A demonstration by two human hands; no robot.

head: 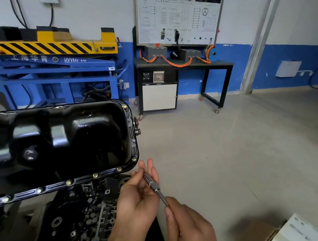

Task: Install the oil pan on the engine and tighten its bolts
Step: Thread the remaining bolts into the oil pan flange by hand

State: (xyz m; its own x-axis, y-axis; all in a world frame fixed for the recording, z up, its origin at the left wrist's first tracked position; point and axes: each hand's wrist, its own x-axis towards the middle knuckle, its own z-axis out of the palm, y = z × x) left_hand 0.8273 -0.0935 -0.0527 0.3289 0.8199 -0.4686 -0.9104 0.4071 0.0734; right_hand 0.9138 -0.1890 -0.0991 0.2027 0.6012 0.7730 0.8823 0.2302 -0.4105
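Head view: the glossy black metal oil pan (63, 139) sits on the dark engine (88, 211) with brass-coloured bolts (95, 175) in its flange, while just beside it the right hand (187, 228) grips a slim silver metal driver (154, 187) whose tip rests on the left hand (138, 197), fingers (149, 168) relaxed and open.

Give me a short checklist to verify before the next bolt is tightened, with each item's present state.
1. Oil pan sits on the engine: ok.
2. Bolts placed along the near rim: ok, several show.
3. Those bolts fully tight: cannot tell.
4. Metal tool held: ok; right hand pinches it, left hand supports it.
5. Socket on the tool's tip: cannot tell.
6. Tool on a bolt: not ok, it is apart from the pan.
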